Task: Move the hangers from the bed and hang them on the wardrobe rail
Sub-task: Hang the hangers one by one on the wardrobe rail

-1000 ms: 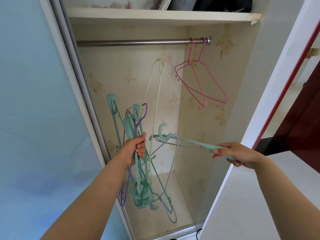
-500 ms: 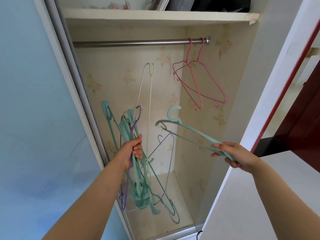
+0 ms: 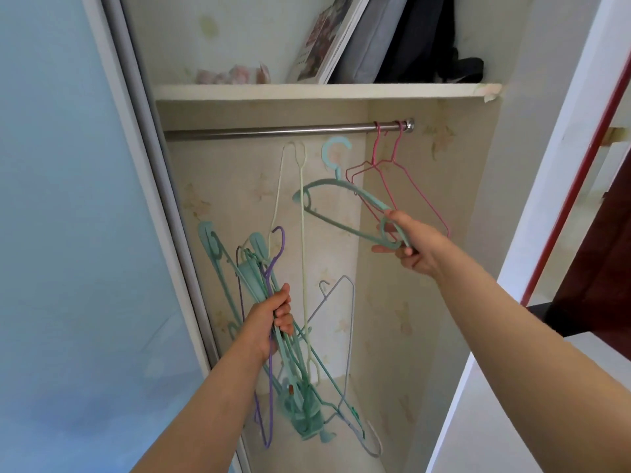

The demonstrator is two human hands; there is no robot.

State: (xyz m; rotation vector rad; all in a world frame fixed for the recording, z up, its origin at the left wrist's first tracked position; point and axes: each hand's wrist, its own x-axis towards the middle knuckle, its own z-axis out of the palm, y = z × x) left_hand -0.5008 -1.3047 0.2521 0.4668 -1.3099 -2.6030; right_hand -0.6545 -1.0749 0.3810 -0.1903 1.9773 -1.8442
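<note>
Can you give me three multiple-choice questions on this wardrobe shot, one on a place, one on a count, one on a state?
1. Where is the teal hanger's hook?
A. Just below the rail
B. On the shelf
C. Over the rail

2. How many pink wire hangers hang on the rail?
A. None
B. Two
C. Five

3. What is the left hand doing?
A. Hanging open
B. Pressing the door
C. Gripping a bunch of hangers

Key:
1 A, the hook sits under the bar, not yet over it, with the right hand holding the hanger's end.
2 B, two pink hooks loop the bar's right end.
3 C, its fingers curl round the bundle.
</note>
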